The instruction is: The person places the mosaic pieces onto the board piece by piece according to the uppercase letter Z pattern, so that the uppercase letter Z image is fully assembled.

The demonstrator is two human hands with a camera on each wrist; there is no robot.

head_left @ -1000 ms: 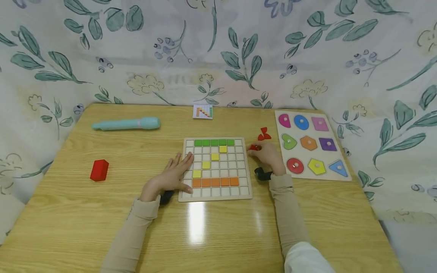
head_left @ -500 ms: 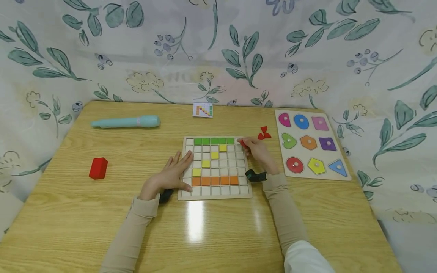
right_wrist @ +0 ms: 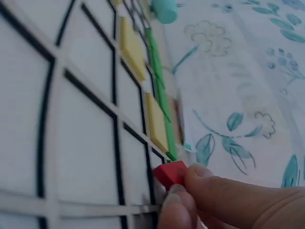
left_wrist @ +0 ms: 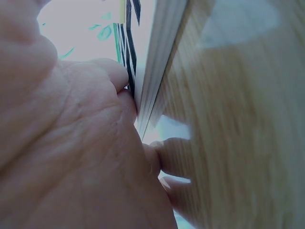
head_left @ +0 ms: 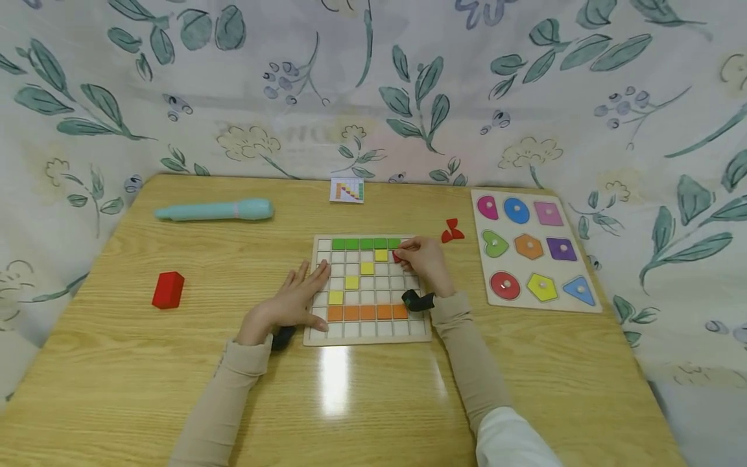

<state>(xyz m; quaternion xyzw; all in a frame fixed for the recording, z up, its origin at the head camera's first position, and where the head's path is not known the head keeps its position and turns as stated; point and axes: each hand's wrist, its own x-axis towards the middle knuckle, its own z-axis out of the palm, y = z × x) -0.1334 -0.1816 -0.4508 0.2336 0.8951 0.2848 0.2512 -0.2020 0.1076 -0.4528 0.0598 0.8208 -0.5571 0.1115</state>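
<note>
A wooden grid board (head_left: 373, 338) lies mid-table, bearing green tiles (head_left: 353, 244) along its top row, a diagonal of yellow tiles (head_left: 367, 268) and an orange row (head_left: 368, 312) lower down. My left hand (head_left: 292, 301) rests on the board's left edge with its fingers spread. In the left wrist view, the palm (left_wrist: 86, 148) crosses the board's side. Between thumb and fingertips, my right hand (head_left: 428, 263) pinches a small red tile (right_wrist: 171, 173). That tile is tilted over a cell right of the topmost yellow tile, below the green row's end.
Several red pieces (head_left: 452, 231) lie right of the board. A shape puzzle (head_left: 545, 266) sits farther right. At the left are a red block (head_left: 168, 290) and a turquoise pen-shaped object (head_left: 216, 211). A small pattern card (head_left: 347, 191) lies behind the board.
My right hand has carried the red tile leftward from the table beside the board, past the top right corner, to the cells below the green row. My left hand has stayed put.
</note>
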